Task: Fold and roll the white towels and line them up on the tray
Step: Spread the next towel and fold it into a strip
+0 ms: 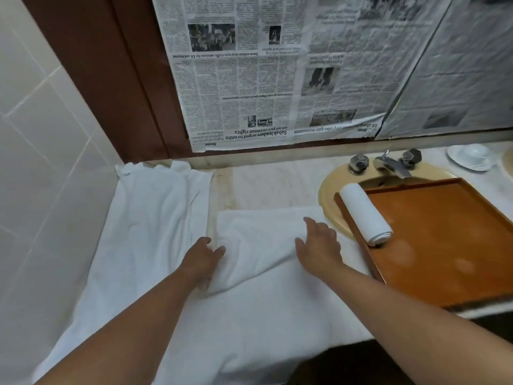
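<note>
1. Fingers (206, 241) of left hand (201, 259) curl round the left edge of the towel (258, 232), gripping it.
2. Flat on that towel rests right hand (319, 245), fingers straight.
3. It lies on the bench (277, 184); one roll (363, 215) lies in the tray (444, 245) beside.

Left hand (204, 259) and right hand (319, 245) on white towel (258, 232)

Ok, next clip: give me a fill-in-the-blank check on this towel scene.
1. The tray holds exactly ____ rolled towel.
2. The tray rests partly over the ____, below the tap.
3. The left hand and right hand touch a flat towel to the ____ of the tray.
4. Sheets of ____ hang behind the counter.
Missing: one; sink; left; newspaper.
</note>
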